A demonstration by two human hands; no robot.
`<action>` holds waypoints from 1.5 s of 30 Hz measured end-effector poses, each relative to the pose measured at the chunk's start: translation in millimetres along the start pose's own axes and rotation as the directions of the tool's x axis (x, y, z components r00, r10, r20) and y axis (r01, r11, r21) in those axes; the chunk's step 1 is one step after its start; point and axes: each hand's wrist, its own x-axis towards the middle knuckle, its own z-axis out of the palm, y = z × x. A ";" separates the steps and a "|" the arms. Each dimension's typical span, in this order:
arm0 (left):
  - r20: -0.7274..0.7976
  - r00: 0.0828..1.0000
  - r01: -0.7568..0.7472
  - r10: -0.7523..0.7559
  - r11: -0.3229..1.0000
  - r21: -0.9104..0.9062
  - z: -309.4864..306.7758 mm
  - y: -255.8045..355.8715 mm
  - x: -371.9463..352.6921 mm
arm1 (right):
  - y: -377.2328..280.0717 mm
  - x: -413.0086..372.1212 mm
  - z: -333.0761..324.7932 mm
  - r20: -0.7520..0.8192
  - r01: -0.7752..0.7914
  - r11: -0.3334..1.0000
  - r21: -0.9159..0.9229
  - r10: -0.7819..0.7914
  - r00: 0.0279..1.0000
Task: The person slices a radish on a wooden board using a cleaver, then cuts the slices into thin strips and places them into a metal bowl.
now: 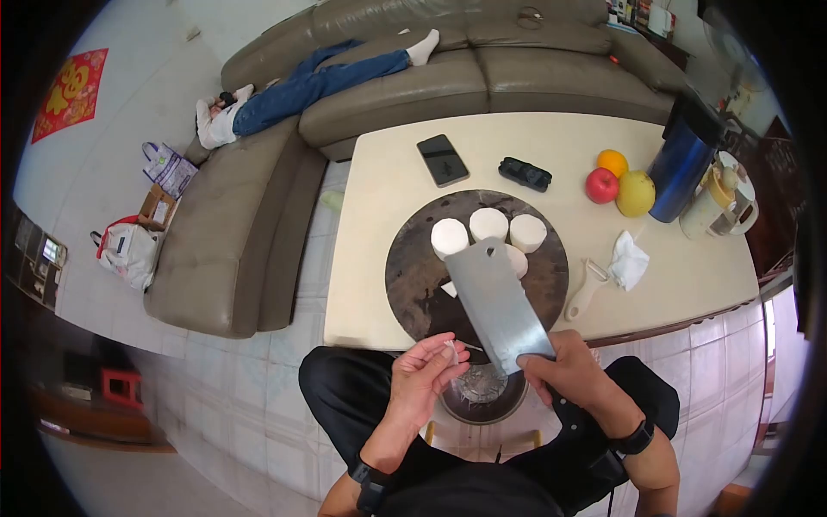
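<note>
My right hand (570, 372) grips a metal cleaver (498, 297) by its handle, the broad blade slanting up and left over a round dark cutting board (415, 289). Several thick white chunks, like peeled radish, sit on that board; one chunk (488, 224) is at the middle of the back row. Part of another piece is covered by the blade. Near the board's front edge, my left hand (422, 375) pinches a small whitish piece (451, 351) between thumb and fingers. Between my knees stands a metal basin (484, 419), partly hidden by the blade and right hand.
On the table (366, 224) lie a phone (443, 160), a black case (525, 174), a peeler (588, 293) and a crumpled tissue (630, 260). An apple (601, 185), an orange (612, 163), a yellow fruit (636, 194) and a blue flask (683, 164) stand right. A person (301, 95) lies on the sofa.
</note>
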 end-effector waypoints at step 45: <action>0.495 0.824 -0.528 0.275 0.056 0.847 -49.8 -85.6 18.7 | 13.2 -8.9 -15.7 -0.231 0.152 0.988 0.040 -0.139 0.963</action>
